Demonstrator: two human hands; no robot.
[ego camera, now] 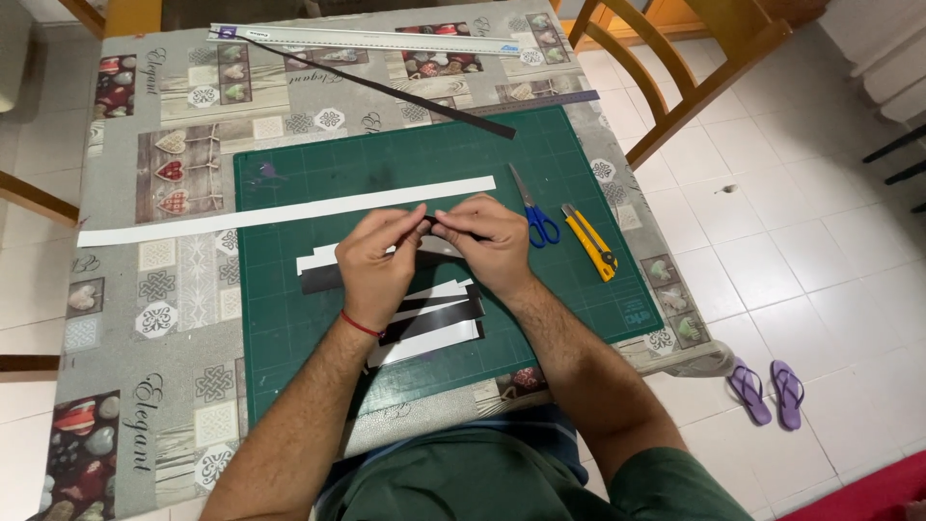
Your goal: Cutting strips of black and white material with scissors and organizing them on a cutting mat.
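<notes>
My left hand [376,259] and my right hand [490,241] meet over a green cutting mat [289,318], both pinching one short black paper strip [436,225] between thumbs and fingers. Beneath my hands lie several black and white paper strips [434,323], partly hidden by my wrists. A long white strip [241,218] runs across the mat's upper part and off its left edge. A red band circles my left wrist.
Blue-handled scissors [536,214] and a yellow utility knife [590,243] lie to the right on the mat. A metal ruler [376,39] and a long black strip [405,95] rest at the table's far side. A wooden chair [675,68] stands right; purple sandals [768,391] sit on the floor.
</notes>
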